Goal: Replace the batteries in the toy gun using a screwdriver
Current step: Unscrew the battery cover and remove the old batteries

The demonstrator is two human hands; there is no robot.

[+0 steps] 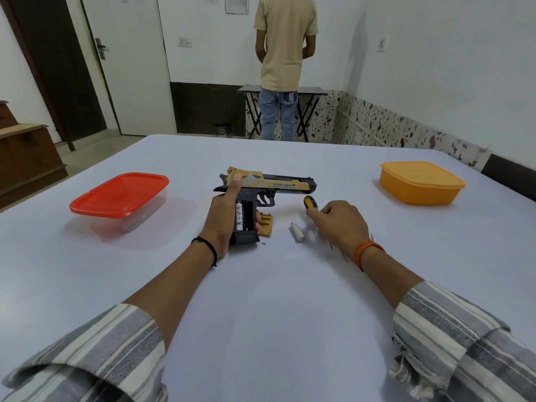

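A black and tan toy gun (pixel 278 184) lies on its side in the middle of the table. Its grip compartment is uncovered and a white battery (pixel 239 216) sits inside. My left hand (pixel 223 216) holds the grip, thumb up on the slide. The tan compartment cover (pixel 266 224) lies just right of the grip, and a tiny screw (pixel 263 243) lies below it. A loose white battery (pixel 297 231) rests on the table further right. My right hand (pixel 342 224) is closed around a screwdriver with a yellow and black handle (pixel 308 202); its shaft is mostly hidden.
A clear box with a red lid (pixel 121 195) stands at the left, a closed orange box (pixel 422 182) at the right. Beyond the table's far edge a person stands facing away beside a small folding table (pixel 313 91).
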